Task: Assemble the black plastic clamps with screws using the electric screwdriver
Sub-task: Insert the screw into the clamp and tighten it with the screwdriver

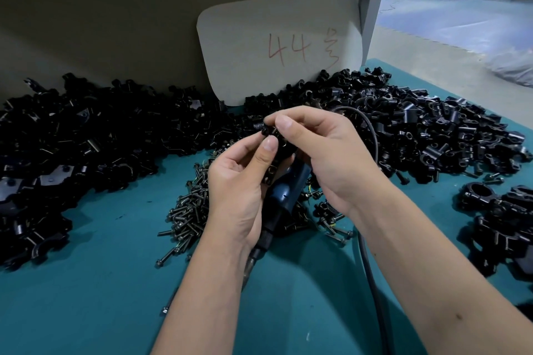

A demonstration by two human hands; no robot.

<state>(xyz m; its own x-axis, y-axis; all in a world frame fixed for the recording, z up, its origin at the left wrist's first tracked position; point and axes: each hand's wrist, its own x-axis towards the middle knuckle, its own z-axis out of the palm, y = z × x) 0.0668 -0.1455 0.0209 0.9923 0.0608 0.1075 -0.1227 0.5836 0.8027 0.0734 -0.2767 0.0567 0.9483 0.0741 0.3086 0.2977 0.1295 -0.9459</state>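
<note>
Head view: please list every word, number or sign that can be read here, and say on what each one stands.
"44", handwritten in red, on the grey card that leans against the board behind the clamp piles.
One red handwritten character right after the "44" on the same card: too unclear to read for certain.
Electric screwdriver: no readable label visible.
Background boxes and shelves: too blurred to read.

We read only one marking — "44" in red handwriting, followed by a handwritten character we cannot make out — on the grey card [277,46] with rounded corners that stands propped behind the piles on the worktop [95,282]. We find nothing else legible.
</note>
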